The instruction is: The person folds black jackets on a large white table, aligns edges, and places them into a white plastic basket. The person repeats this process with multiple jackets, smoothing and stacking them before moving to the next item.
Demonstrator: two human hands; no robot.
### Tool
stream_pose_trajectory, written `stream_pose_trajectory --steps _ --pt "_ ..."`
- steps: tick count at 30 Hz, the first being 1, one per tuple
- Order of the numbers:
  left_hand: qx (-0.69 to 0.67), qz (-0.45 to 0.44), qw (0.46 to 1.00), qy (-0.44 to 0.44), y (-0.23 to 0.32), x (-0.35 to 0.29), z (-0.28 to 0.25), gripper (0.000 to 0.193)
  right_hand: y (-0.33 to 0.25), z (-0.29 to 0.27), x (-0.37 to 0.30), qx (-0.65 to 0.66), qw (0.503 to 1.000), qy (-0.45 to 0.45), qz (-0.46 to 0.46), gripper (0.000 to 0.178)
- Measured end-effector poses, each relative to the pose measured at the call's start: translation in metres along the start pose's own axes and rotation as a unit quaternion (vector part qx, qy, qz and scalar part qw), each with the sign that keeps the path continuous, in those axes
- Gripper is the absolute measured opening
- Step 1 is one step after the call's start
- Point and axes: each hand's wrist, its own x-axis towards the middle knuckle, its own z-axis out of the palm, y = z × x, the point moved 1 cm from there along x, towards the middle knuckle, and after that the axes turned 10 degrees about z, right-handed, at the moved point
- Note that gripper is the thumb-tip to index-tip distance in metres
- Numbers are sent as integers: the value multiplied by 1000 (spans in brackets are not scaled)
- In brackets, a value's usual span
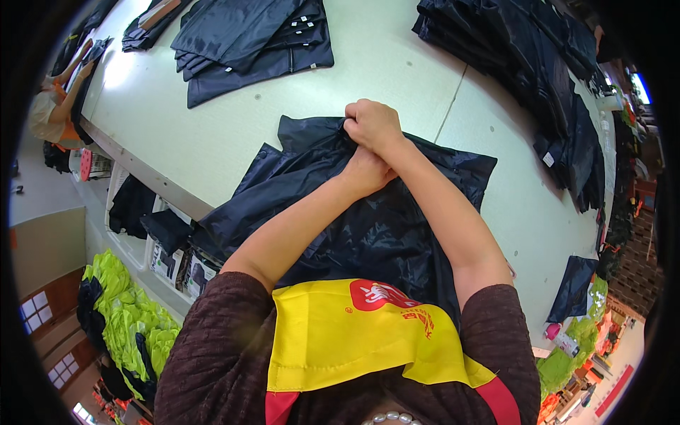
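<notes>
A shiny dark navy garment [347, 248] is spread on the pale table in front of me, its near part hanging toward my yellow apron [319, 333]. My right hand [373, 126] is closed in a fist on the garment's far middle edge. Just below it, my left hand [366, 172] is closed on the same fabric, with its fingers partly hidden under my right wrist. The forearms meet there, the right one passing over the left hand. Small round snaps show near the garment's left corner.
Folded dark garments with white tags [255, 42] lie at the far left of the table [382, 64]. A larger dark pile [510, 71] covers the far right. Lime-green garments [134, 312] are heaped at lower left, beside white baskets [117, 191]. Another person [53, 113] works at far left.
</notes>
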Motion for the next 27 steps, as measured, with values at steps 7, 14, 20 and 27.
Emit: stream_pose_trajectory --steps 7,14,20,27 --pt "-63 -93 990 -82 0 14 -11 24 41 -19 -28 -36 983 55 -173 5" --pt "75 -34 997 -3 5 22 -22 30 111 -74 -47 -153 960 -159 170 15" --pt "103 -125 986 -48 15 45 -7 21 153 -78 -100 56 950 -100 289 21" --pt "37 139 988 63 30 47 36 29 165 -62 -109 134 948 -32 285 21"
